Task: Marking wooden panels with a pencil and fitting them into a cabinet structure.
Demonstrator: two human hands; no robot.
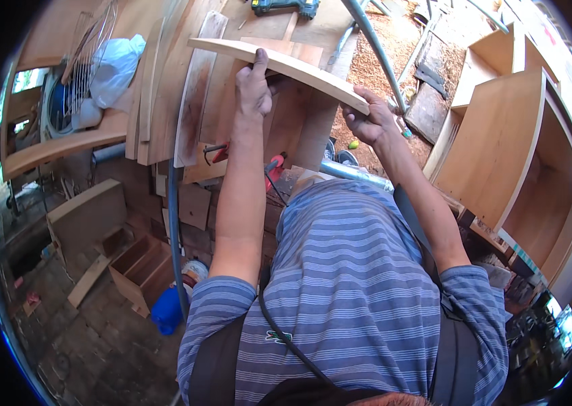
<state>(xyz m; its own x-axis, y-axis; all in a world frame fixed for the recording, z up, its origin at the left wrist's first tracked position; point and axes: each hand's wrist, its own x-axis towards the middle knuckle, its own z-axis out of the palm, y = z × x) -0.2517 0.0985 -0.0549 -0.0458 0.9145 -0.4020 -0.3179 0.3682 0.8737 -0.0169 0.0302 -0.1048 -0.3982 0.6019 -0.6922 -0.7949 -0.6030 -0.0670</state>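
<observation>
A long pale wooden board [293,66] is held up in front of me, one narrow edge turned toward me. My left hand [254,88] grips it left of its middle, thumb over the edge. At its right end my right hand [368,116] is closed around the corner. Below the board is a workbench with several wooden planks [198,88] lying on it. A red-handled tool [276,169] with a black cord hangs at the bench's near edge, close to my body; its kind I cannot make out.
A power tool [286,7] lies at the bench's far edge. Wooden cabinets [492,142] stand at the right. A white plastic bag [115,71] and wire rack sit at the left. On the floor are a wooden box [140,271] and a blue container [168,311]. A metal pole [377,51] slants beside the bench.
</observation>
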